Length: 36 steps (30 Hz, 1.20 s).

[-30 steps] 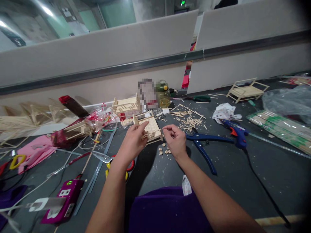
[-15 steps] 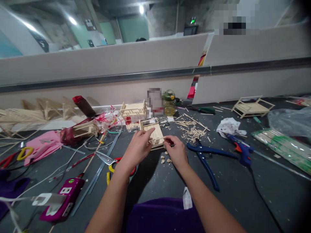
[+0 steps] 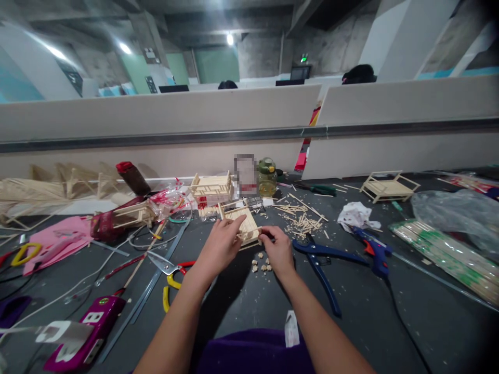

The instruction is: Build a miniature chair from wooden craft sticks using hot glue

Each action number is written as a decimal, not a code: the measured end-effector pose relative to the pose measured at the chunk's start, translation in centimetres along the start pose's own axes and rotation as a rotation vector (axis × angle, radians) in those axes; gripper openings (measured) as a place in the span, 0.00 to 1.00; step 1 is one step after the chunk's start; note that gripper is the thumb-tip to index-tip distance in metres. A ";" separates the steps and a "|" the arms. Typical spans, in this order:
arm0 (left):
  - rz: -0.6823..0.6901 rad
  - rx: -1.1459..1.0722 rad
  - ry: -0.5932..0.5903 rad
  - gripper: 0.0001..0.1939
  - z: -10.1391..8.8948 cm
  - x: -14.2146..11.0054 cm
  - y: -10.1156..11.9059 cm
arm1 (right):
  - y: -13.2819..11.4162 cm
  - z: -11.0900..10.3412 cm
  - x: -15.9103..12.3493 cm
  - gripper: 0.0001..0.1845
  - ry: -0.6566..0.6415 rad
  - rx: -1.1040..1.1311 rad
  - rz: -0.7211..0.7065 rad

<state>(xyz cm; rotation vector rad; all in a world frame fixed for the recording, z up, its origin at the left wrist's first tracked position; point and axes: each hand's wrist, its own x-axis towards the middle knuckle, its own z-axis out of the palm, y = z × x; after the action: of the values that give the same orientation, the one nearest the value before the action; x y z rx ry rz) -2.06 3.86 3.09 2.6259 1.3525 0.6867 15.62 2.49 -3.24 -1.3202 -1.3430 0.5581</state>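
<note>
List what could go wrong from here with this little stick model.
The thin sticks of the model might snap or shift under the left hand and right hand.
If hot, the glue gun could scorch the crumpled tissue by its nozzle.
The left forearm could catch the scissors.

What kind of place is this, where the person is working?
Probably a shared craft workshop or studio: a blue glue gun, loose cut sticks and a small stick-built bed frame lie before low partition panels.

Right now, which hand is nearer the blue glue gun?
The right hand, at the stick model, with the blue cutter between it and the glue gun; the left hand is farther, at the model's left side.
</note>
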 end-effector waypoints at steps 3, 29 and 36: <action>-0.003 -0.014 -0.002 0.30 0.0 0.0 0.0 | 0.3 0.2 -0.2 0.11 -0.001 0.008 0.043; 0.025 -0.110 0.013 0.30 -0.1 0.1 -0.5 | -2.3 0.1 -1.7 0.13 -0.227 -0.073 -0.057; 0.019 -0.106 0.004 0.30 -0.1 0.1 -0.6 | -1.9 1.1 -1.6 0.13 -0.104 -0.051 0.084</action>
<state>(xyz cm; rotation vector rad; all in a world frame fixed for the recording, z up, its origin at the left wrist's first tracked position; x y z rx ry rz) -2.43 4.28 3.01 2.5593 1.2575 0.7449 13.53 0.89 -2.42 -1.4103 -1.3989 0.6616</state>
